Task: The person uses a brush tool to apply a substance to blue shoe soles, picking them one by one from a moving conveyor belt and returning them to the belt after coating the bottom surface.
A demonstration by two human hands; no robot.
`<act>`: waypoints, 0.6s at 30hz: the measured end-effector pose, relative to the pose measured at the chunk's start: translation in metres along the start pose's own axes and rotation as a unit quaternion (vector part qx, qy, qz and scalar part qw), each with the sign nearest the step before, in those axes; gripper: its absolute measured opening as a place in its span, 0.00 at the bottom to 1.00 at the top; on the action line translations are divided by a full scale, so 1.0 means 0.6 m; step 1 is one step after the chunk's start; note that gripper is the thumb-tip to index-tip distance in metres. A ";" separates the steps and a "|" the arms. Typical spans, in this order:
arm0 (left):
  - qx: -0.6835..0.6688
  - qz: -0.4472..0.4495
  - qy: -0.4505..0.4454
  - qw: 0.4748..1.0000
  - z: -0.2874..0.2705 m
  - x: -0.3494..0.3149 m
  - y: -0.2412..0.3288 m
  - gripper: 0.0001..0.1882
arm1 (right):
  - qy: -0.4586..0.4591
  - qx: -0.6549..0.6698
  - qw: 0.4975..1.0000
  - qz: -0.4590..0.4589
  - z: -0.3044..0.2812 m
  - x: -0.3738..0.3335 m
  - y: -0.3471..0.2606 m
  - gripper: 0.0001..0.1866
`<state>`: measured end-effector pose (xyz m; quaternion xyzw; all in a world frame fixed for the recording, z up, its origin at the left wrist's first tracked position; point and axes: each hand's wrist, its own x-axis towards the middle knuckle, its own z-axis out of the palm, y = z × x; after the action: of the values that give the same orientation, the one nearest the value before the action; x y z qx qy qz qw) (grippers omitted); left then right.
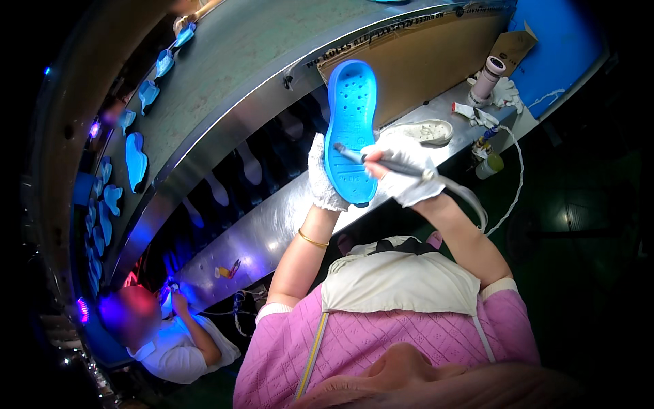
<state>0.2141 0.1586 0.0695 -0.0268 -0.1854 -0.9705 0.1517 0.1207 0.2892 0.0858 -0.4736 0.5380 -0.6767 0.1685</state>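
Observation:
Upright in front of me stands a blue shoe sole [353, 112], its hollow inner side with several small holes facing me. My left hand [319, 184], in a white knit glove, is closed round the sole's lower left edge. My right hand [409, 170] wears a white glove with bare fingertips showing. Its fingers are wrapped round a brush [392, 163] with a pale hose [466, 195] running from its back end. The brush tip lies over the middle of the sole's inner face; whether it touches cannot be made out. A whitish sole [429, 131] lies on the bench behind my right hand.
A metal bench [279, 228] runs below a curved conveyor [225, 75] carrying several blue soles [136, 162]. Along the bench are a cardboard panel [409, 75], a pink flask [487, 80] and a glove [475, 114]. A jar [489, 165] hangs at the right. A co-worker [184, 341] sits lower left.

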 end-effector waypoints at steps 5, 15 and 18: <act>0.038 0.012 0.029 0.999 -0.006 -0.006 0.005 0.40 | -0.134 0.066 0.989 0.022 0.004 -0.010 -0.039 0.07; 0.089 -0.054 0.008 0.995 0.008 -0.050 -0.008 0.43 | 0.105 0.080 0.990 0.048 -0.092 0.114 -0.017 0.05; 0.105 -0.047 0.017 0.993 0.001 -0.053 -0.005 0.43 | 0.097 0.038 0.994 0.028 -0.079 0.099 0.012 0.04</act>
<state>0.2433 0.1706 0.0657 0.0142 -0.2844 -0.9521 0.1114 0.0505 0.2696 0.1082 -0.3836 0.5390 -0.7344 0.1517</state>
